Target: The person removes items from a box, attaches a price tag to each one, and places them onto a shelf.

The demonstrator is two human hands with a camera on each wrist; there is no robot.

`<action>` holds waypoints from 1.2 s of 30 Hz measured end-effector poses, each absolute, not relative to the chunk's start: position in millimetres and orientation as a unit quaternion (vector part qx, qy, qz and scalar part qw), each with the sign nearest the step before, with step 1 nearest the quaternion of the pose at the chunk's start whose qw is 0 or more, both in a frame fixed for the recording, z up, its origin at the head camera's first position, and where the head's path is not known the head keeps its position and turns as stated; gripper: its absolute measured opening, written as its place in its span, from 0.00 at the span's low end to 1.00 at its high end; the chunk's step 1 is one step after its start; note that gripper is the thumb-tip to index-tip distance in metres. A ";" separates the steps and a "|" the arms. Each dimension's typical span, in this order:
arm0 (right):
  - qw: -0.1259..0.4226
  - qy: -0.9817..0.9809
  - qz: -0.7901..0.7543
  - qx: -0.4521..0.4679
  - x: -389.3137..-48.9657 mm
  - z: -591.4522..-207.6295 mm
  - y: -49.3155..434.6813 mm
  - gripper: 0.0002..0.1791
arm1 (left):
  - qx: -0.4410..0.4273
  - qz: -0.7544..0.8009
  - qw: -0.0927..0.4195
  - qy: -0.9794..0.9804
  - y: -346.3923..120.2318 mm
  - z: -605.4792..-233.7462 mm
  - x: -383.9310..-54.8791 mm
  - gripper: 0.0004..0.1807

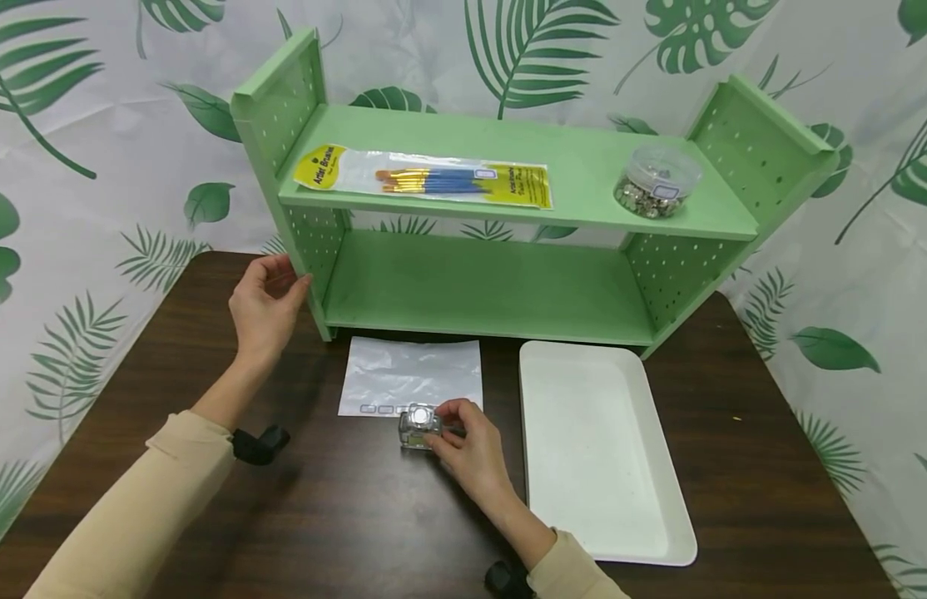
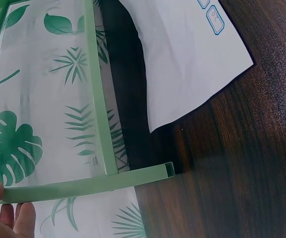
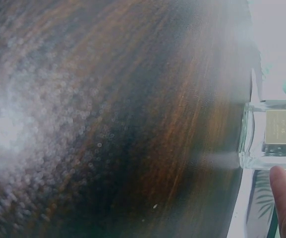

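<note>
My left hand [image 1: 265,309] grips the front edge of the left side panel of a green shelf [image 1: 478,283]. Thumb and fingers [image 2: 26,218] lie on either side of that panel in the left wrist view. With my right hand [image 1: 474,453] I pinch a small square clear glass bottle [image 1: 420,428] by its side, above the dark table. It has a shiny round top, and a pale label shows on the glass bottle [image 3: 276,134] in the right wrist view. Part of my right hand lies outside that view.
A white sheet-like bag [image 1: 414,374] with small printed boxes lies behind the bottle. To the right is a white tray [image 1: 598,449]. The upper shelf bears a packet of artist brushes [image 1: 426,176] and a clear round tub of metallic bits [image 1: 656,181].
</note>
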State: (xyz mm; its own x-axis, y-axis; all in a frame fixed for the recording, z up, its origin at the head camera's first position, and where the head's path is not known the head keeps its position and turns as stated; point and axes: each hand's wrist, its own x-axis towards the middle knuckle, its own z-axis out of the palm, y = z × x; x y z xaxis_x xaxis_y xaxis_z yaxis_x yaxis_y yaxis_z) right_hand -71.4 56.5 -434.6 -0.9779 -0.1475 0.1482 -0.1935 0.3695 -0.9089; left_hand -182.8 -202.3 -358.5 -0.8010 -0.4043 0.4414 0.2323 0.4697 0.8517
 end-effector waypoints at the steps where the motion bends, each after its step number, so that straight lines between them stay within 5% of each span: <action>1: 0.020 -0.827 0.553 0.102 -71.3 -434.6 56.6 0.16 | 0.053 -0.511 0.312 -0.799 -202.3 -358.4 -182.9 0.15; 36: -0.021 -0.823 0.556 0.110 -63.0 -424.9 61.6 0.14 | 0.027 -0.493 0.344 -0.799 -202.8 -363.0 -183.8 0.13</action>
